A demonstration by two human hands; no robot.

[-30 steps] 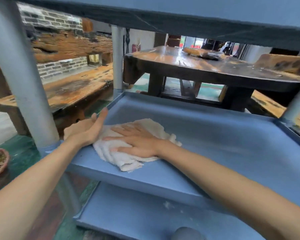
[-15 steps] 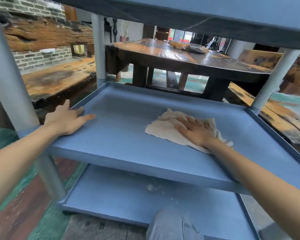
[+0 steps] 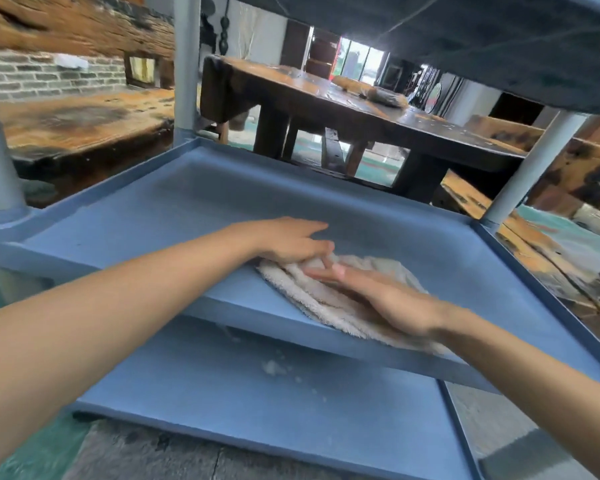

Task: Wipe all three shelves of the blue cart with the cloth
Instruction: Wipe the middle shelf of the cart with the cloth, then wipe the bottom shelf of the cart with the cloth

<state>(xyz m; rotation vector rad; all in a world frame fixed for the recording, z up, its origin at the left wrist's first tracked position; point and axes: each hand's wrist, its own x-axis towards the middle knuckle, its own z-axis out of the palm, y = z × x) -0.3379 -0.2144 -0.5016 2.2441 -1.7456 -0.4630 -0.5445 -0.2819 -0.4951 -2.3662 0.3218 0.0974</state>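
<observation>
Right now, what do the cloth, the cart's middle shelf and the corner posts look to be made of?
Cloth: off-white terry towelling, going by its looped, fluffy pile. Middle shelf: probably moulded plastic, matte blue with a faintly grained surface and a rounded raised rim. Corner posts: smooth pale grey tubes with a dull sheen; painted metal or plastic, the look leaves it open.

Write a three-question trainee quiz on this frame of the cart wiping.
1. True or false: the cloth lies on the bottom shelf.
2. Which hand lies flat on top of the cloth? A) left hand B) right hand
3. What on the bottom shelf shows it likely needs wiping?

Key
1. False; it is on the middle shelf.
2. B
3. Whitish debris near its middle.
</observation>
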